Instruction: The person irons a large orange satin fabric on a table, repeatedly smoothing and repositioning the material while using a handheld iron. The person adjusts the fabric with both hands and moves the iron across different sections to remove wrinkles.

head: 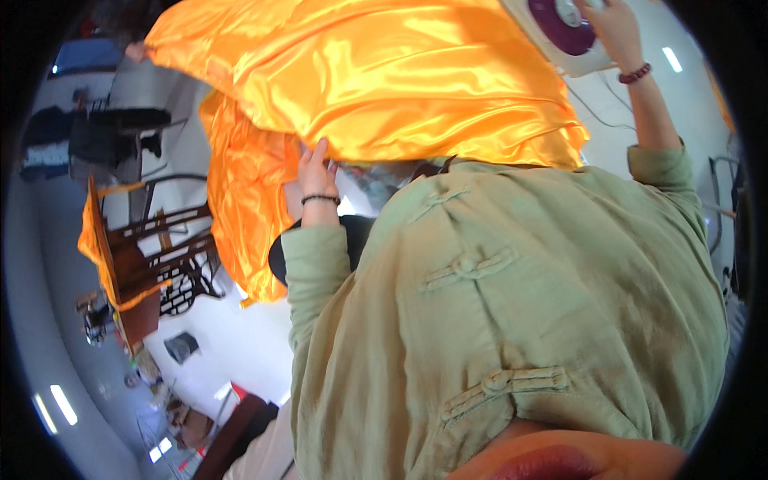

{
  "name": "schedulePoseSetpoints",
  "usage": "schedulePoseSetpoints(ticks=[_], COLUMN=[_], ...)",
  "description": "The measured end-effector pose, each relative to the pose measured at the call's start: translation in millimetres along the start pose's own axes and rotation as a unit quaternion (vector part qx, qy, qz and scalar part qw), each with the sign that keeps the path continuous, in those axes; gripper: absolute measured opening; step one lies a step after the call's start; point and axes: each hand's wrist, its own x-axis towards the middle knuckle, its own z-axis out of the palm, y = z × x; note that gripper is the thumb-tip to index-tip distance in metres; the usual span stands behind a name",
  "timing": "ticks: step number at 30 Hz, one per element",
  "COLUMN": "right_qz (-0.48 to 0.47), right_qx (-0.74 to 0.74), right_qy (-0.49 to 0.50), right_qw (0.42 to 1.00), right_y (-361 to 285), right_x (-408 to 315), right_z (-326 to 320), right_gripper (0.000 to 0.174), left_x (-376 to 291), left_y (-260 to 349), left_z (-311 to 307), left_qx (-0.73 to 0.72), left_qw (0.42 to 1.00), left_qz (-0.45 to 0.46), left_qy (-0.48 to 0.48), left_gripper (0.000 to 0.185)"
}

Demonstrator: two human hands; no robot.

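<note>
A large sheet of glossy orange satin cloth (390,78) spreads before me, and gathered folds of it hang down on the left. My left hand (318,174) is at the cloth's near edge, its fingers extended and touching the satin. Whether it pinches the fabric is unclear. Up at the top right, my right hand (615,33) reaches to a round silver part (569,12) on the purple panel (552,27) of a pale machine housing (591,63). The picture's top edge cuts off some of its fingertips.
Left of me stands a wooden table (129,270) with openwork dark metal legs and orange cloth on it. A dark bin (181,347) sits on the pale floor. At the cloth's far left corner is what looks like another person's hand (137,51). Cables (591,108) run at the right.
</note>
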Motion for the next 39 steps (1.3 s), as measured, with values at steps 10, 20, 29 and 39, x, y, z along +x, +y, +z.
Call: schedulePoseSetpoints(ticks=[10, 20, 29, 39], right_qz=[0.073, 0.132, 0.137, 0.138], right_qx=[0.082, 0.015, 0.047, -0.015], right_qy=[-0.016, -0.056, 0.0, 0.019], right_qw=[0.994, 0.99, 0.99, 0.99], right_y=[-22, 41, 48, 96], right_x=[-10, -17, -17, -42], right_z=[-15, -7, -32, -50], right_gripper=[0.027, 0.045, 0.042, 0.045], left_x=[-57, -36, 0, -49], left_y=[-30, -15, 441, 362], left_z=[21, 84, 205, 19], left_qx=[-0.022, -0.002, 0.241, 0.04], left_qw=[0.999, 0.988, 0.818, 0.932], left_qz=[-0.024, -0.081, 0.521, 0.359], left_qy=[-0.009, -0.134, -0.033, 0.026], left_gripper=[0.019, 0.036, 0.039, 0.046])
